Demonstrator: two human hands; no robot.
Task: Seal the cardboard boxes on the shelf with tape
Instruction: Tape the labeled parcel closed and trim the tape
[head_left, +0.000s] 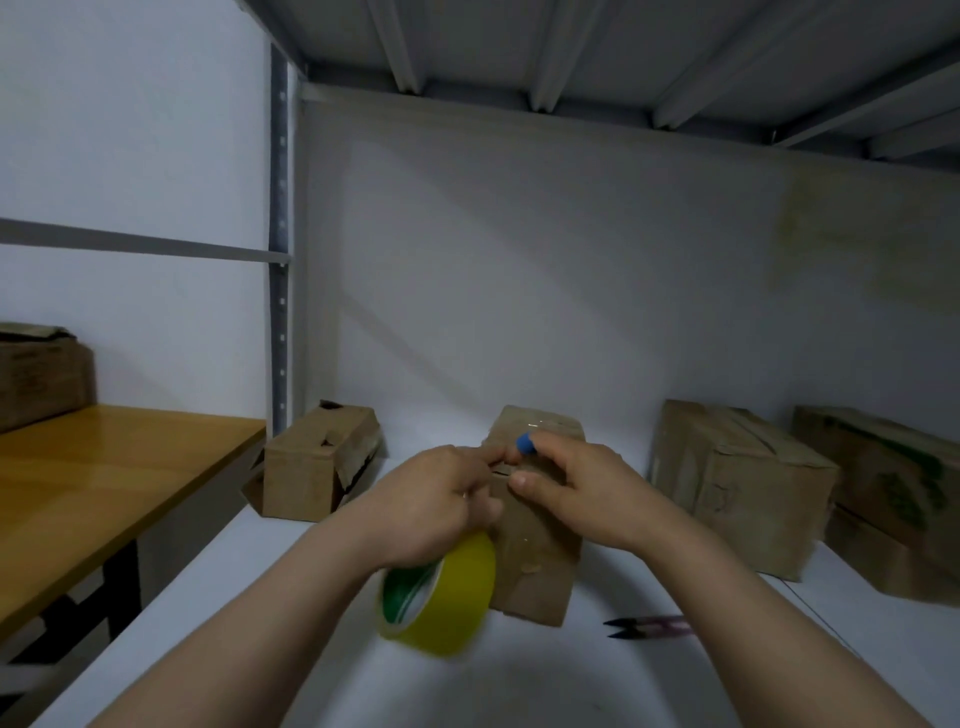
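A small cardboard box stands mid-shelf, with shiny clear tape on its top. My left hand grips a yellow tape roll that hangs in front of the box's left corner, and its forefinger reaches onto the box top. My right hand rests on the box top, thumb and fingertips pressing down; a small blue tip shows at its forefinger. The two hands' fingertips meet over the box seam. The seam itself is hidden under them.
Another small box with torn flaps stands at the left by the shelf post. Two larger boxes stand on the right. Thread snips lie on the white shelf. A wooden table adjoins on the left.
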